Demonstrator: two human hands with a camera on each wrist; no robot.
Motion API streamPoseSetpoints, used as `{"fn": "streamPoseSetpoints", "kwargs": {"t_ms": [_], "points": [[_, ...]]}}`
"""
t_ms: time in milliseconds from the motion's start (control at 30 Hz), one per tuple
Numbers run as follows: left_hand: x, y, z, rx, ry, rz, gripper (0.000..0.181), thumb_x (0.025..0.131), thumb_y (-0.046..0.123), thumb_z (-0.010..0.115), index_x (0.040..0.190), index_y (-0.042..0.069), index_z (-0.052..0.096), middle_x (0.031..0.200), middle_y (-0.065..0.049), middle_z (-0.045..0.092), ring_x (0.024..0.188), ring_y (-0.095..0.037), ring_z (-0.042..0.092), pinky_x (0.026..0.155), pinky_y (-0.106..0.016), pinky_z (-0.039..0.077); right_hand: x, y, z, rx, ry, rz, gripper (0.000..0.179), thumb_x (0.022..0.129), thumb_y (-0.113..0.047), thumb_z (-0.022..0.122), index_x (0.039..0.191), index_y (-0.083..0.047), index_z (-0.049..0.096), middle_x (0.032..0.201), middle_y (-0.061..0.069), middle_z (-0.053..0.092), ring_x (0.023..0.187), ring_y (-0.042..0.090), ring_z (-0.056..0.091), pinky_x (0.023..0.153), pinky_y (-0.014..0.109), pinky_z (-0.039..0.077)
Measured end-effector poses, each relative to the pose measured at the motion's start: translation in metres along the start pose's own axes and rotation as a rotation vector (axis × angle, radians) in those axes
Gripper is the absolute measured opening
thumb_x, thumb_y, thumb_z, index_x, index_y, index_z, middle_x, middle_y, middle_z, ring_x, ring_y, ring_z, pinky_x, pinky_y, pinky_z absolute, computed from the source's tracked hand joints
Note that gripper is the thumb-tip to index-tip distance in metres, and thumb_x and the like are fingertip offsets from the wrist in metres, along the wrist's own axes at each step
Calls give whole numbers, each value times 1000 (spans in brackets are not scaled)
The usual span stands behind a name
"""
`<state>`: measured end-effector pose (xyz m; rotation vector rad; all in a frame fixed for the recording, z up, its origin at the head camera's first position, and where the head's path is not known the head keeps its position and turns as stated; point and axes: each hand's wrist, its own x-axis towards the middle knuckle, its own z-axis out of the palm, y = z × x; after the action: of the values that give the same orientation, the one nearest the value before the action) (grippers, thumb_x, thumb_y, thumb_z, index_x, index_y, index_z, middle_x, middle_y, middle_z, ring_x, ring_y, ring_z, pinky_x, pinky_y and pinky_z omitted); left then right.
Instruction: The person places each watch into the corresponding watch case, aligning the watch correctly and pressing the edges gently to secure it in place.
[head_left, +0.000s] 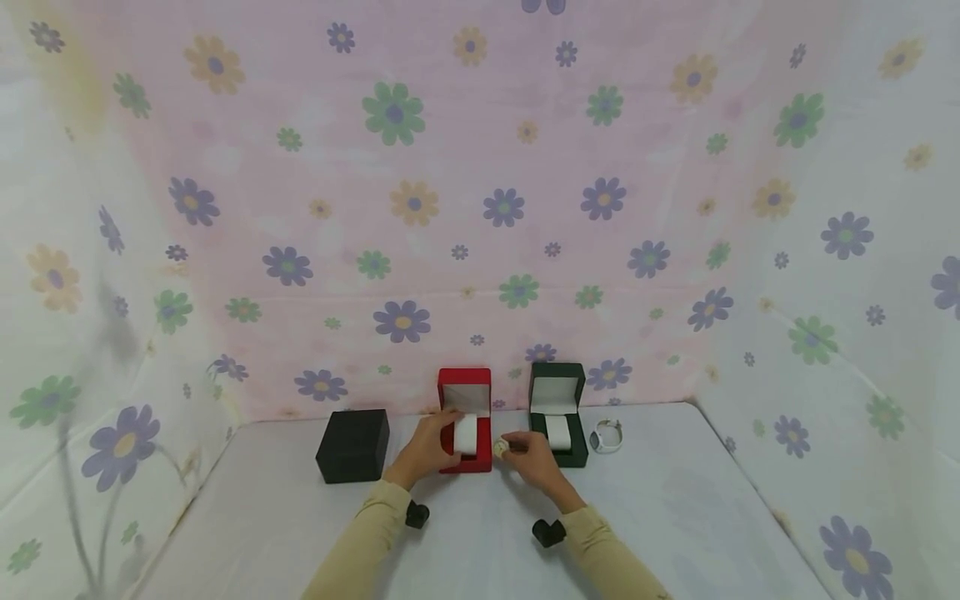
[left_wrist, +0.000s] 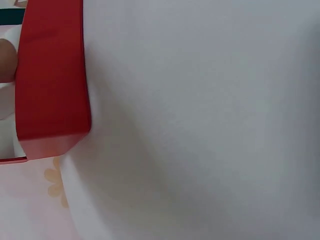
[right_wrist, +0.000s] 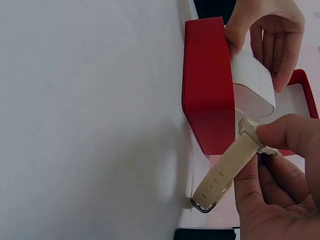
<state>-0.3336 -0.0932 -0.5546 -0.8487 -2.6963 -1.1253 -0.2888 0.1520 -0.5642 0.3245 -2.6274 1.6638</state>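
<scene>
Beige sleeves [head_left: 360, 542] cross the frame's lower edge. Right hand [head_left: 536, 462], lower centre: thumb and fingers pinch a cream watch [head_left: 500, 448] just beside the open red box [head_left: 484, 435]. Left hand [head_left: 426, 446]: thumb and fingers grip the white cushion [head_left: 466, 433] at its opening. Right of centre: open green box [head_left: 577, 437], white watch [head_left: 596, 440]; left: black box [head_left: 352, 446].

hands [head_left: 426, 446] [head_left: 534, 460] near each other, fingers [right_wrist: 250, 185] bent

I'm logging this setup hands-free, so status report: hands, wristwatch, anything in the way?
Left hand grips white cushion at open red watch box. Right hand pinches cream-strapped wristwatch, close by. No obstruction visible.
</scene>
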Motion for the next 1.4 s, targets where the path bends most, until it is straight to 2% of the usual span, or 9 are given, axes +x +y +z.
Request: {"fn": "streamPoseSetpoints", "kwargs": {"t_ms": [233, 367, 567, 667, 767, 867, 1000, 1133, 1400], "points": [[-7, 2, 6, 14, 105, 90, 68, 78, 4, 86, 139, -1, 57, 145, -19, 55, 133, -38, 54, 105, -50, 50, -7, -4, -3, 48, 21, 23, 30, 93, -2, 67, 122, 6, 69, 117, 18, 72, 103, 25, 69, 89, 37, 61], [-7, 6, 8, 1, 185, 140, 66, 79, 4, 85, 139, 1, 58, 144, -18, 55, 130, -36, 56, 102, -47, 52, -12, -7, -6, 74, 59, -7, 30, 92, -1, 68, 120, 7, 70, 115, 20, 72, 103, 28, 70, 89, 38, 61], [-9, 23, 3, -31, 285, 253, 67, 74, 2, 88, 135, 4, 61, 138, -11, 58, 120, -30, 61, 98, -44, 55, -22, -21, -11, 124, 130, -10, 28, 92, -2, 68, 119, 6, 70, 114, 20, 72, 102, 27, 70, 85, 31, 61], [-17, 38, -2, -55, 282, 276, 69, 72, 2, 89, 135, 6, 62, 135, -10, 58, 119, -29, 60, 96, -46, 57, -25, -32, -15, 161, 170, -28, 28, 93, -1, 68, 120, 6, 69, 116, 20, 71, 102, 27, 70, 83, 26, 61], [-26, 53, -7, -67, 267, 277, 68, 72, 2, 89, 135, 6, 62, 136, -15, 59, 122, -31, 59, 95, -48, 57, -27, -45, -19, 186, 200, -56, 29, 93, -1, 69, 122, 5, 69, 116, 20, 71, 102, 28, 70, 80, 20, 58], [-33, 65, -10, -68, 261, 289, 69, 72, 3, 90, 135, 6, 63, 138, -17, 58, 124, -32, 59, 94, -48, 57, -29, -59, -24, 200, 210, -50, 31, 94, 0, 68, 125, 5, 67, 117, 20, 71, 102, 29, 69, 79, 18, 57], [-44, 78, -17, -68, 280, 341, 73, 68, 0, 92, 135, 6, 63, 139, -14, 57, 123, -31, 58, 92, -48, 58, -35, -73, -27, 252, 189, -63, 33, 95, -2, 69, 127, 2, 67, 119, 17, 71, 104, 28, 68, 79, 19, 58], [-50, 91, -24, -71, 293, 387, 76, 67, -1, 92, 136, 9, 62, 139, -10, 55, 124, -29, 56, 92, -46, 59, -42, -84, -31, 301, 157, -119, 33, 96, -6, 69, 128, -1, 67, 122, 16, 70, 106, 26, 67, 83, 20, 58], [-60, 113, -36, -69, 309, 461, 78, 67, 2, 93, 138, 9, 62, 140, -13, 53, 127, -28, 54, 96, -42, 57, -56, -106, -37, 327, 113, -199, 36, 98, -8, 67, 132, 1, 64, 127, 21, 67, 106, 21, 67, 87, 24, 59]]}}
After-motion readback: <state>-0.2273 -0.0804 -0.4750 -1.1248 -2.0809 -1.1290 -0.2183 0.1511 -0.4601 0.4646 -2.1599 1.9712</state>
